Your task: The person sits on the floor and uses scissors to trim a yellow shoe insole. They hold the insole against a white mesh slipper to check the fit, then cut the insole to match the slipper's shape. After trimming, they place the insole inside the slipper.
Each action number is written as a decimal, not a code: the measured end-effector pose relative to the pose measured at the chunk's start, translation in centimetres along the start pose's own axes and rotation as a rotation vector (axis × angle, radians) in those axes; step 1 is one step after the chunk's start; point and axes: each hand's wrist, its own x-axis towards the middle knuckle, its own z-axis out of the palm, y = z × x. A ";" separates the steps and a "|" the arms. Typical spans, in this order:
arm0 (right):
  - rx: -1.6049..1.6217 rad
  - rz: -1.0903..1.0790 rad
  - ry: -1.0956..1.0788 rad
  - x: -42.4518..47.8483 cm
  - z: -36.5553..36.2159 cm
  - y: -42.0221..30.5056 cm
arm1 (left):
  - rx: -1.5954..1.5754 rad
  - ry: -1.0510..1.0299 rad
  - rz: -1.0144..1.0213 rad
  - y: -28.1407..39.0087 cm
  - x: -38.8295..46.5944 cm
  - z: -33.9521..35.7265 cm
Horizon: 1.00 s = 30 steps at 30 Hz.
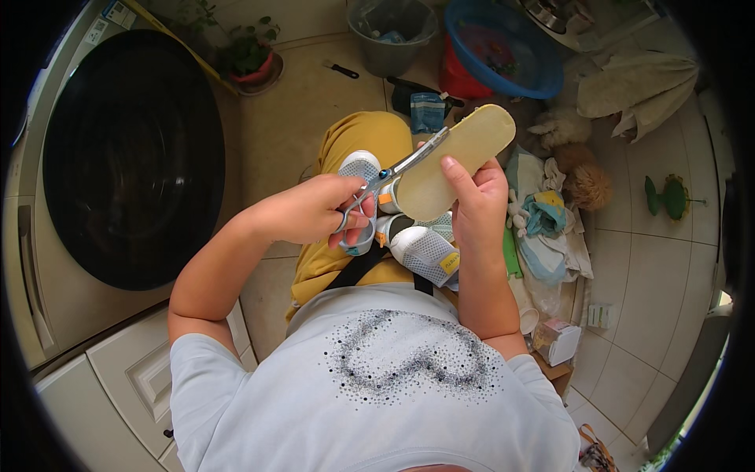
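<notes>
My left hand (330,209) holds a pair of metal scissors (384,174) by the finger loops, the blades pointing up and to the right. Their tips meet the left edge of a pale yellow shoe insole (454,171). Gripping the insole's right side is my right hand (481,189), thumb on top. Below the insole, small mesh shoes with white toes lie on my lap; one (427,253) has a yellow label, and another (358,162) is partly behind the scissors and left hand. Mustard trousers (365,133) cover my legs.
A large black oval panel (135,159) is at the left. Ahead are a potted plant (253,65), a lined bin (392,35), a blue basin (507,47) and a blue pouch (427,112). Piled cloths (545,230) and a fluffy tan object (590,186) are at the right.
</notes>
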 end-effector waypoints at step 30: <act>0.088 0.047 -0.088 0.0 0.7 -0.5 | -0.029 -0.014 -0.009 0.4 0.1 0.0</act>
